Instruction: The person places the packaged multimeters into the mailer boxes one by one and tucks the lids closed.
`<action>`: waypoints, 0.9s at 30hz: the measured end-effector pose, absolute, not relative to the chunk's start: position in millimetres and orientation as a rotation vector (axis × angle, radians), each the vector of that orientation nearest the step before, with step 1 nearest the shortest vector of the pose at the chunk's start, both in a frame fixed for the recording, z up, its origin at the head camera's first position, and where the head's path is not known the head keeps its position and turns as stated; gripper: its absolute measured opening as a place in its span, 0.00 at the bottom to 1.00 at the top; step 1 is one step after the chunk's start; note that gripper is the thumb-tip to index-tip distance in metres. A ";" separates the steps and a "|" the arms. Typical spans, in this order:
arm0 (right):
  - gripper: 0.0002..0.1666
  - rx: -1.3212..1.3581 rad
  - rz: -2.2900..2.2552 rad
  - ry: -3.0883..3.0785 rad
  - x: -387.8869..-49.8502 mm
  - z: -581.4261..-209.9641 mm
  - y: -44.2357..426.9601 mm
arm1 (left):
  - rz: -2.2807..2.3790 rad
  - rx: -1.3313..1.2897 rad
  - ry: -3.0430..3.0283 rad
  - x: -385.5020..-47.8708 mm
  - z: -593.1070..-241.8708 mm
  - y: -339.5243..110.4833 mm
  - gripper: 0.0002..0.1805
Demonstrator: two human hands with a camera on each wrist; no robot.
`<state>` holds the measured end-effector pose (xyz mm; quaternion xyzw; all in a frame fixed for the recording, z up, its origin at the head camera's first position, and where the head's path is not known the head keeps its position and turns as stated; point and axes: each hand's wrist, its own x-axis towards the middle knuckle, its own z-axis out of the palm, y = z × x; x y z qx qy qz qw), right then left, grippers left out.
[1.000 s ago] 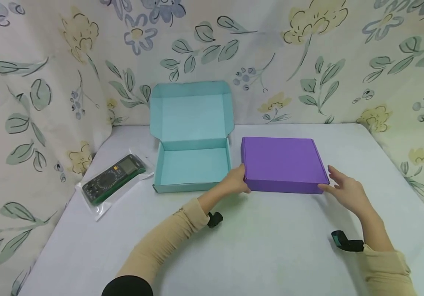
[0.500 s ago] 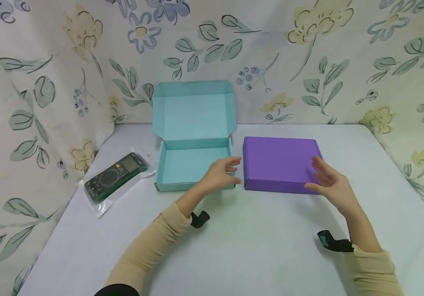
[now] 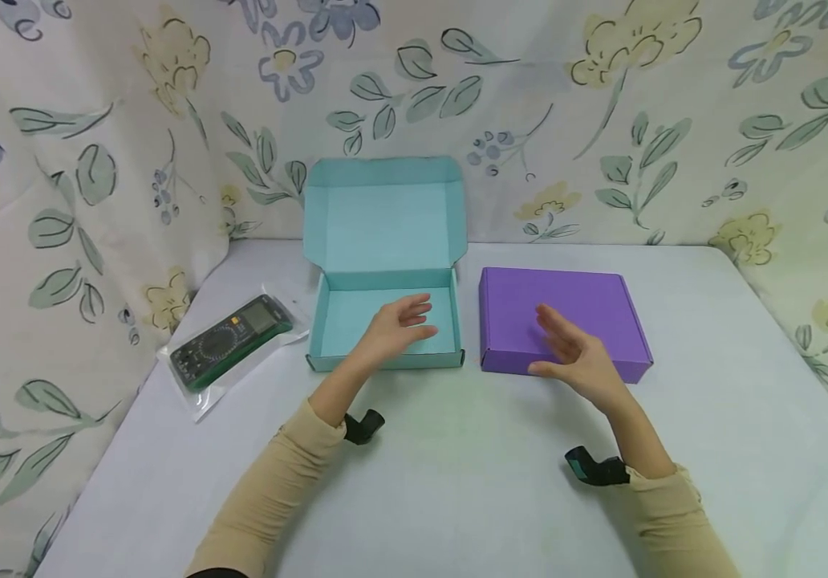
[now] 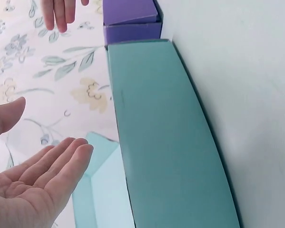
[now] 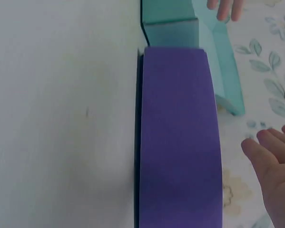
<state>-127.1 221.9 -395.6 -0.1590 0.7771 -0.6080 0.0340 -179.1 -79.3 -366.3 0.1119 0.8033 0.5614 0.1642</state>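
My left hand [image 3: 394, 327] hovers over the front of a teal cardboard box [image 3: 385, 361], fingers extended and holding nothing. The box's lid [image 3: 385, 225] stands up at the back, and its inside shows a bare floor. To the right lies a closed purple cardboard box [image 3: 566, 313]. In front of it and slightly above is my right hand [image 3: 578, 360], its fingers apart and empty. The left wrist view shows the left palm [image 4: 33, 194] beside the teal front wall [image 4: 156, 123]. In the right wrist view, the right fingers [image 5: 275, 147] are apart from the purple wall [image 5: 178, 137].
A digital multimeter [image 3: 229, 341] in a clear plastic bag [image 3: 200, 409] lies at the left of the white table [image 3: 472, 482]. A floral cloth [image 3: 529, 96] hangs behind and along the left side. Each wrist wears a small black camera.
Both hands have let go of the purple box and moved left. The left hand is now over the teal box, the right before the purple box. The view has shifted slightly.
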 end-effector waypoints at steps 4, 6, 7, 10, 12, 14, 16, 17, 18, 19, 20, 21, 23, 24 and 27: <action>0.54 -0.525 -1.897 2.325 -135.4 -397.4 203.5 | 1.636 0.301 2.288 -176.5 -364.2 -93.0 0.33; 0.55 -0.523 -1.887 2.306 -139.2 -399.4 195.7 | 1.648 0.288 2.285 -175.2 -364.0 -98.4 0.34; 0.55 -0.523 -1.878 2.298 -140.5 -400.0 192.1 | 1.652 0.276 2.285 -174.6 -364.1 -101.0 0.34; 0.56 -0.520 -1.847 2.281 -144.2 -402.4 181.6 | 1.665 0.243 2.283 -172.5 -364.6 -108.8 0.34; 0.56 -0.523 -1.835 2.263 -146.6 -403.6 174.4 | 1.671 0.224 2.290 -171.2 -365.1 -115.2 0.34; 0.57 -0.525 -1.820 2.254 -148.3 -403.7 168.4 | 1.689 0.209 2.289 -170.2 -365.6 -120.4 0.34; 0.58 -0.521 -1.810 2.253 -150.2 -403.5 162.6 | 1.707 0.203 2.285 -169.7 -366.2 -125.8 0.34; 0.58 -0.514 -1.805 2.253 -151.2 -403.4 159.8 | 1.720 0.199 2.280 -169.2 -366.2 -128.6 0.34; 0.58 -0.512 -1.796 2.260 -152.1 -403.4 157.0 | 1.735 0.188 2.269 -168.4 -365.9 -131.4 0.34; 0.58 -0.506 -1.789 2.265 -153.0 -403.5 154.3 | 1.746 0.179 2.262 -167.9 -366.1 -134.1 0.34; 0.59 -0.503 -1.779 2.272 -153.5 -403.4 151.8 | 1.756 0.172 2.256 -167.3 -366.5 -137.0 0.34; 0.59 -0.502 -1.776 2.271 -154.4 -403.7 149.4 | 1.765 0.163 2.248 -166.5 -366.8 -140.1 0.34; 0.59 -0.508 -1.774 2.261 -156.2 -405.4 144.9 | 1.777 0.132 2.244 -164.4 -367.4 -146.3 0.34; 0.59 -0.512 -1.772 2.257 -156.9 -406.2 142.7 | 1.776 0.116 2.246 -163.4 -368.1 -149.3 0.34; 0.60 -0.517 -1.772 2.235 -159.7 -409.7 136.0 | 1.775 0.079 2.260 -160.3 -370.1 -158.5 0.35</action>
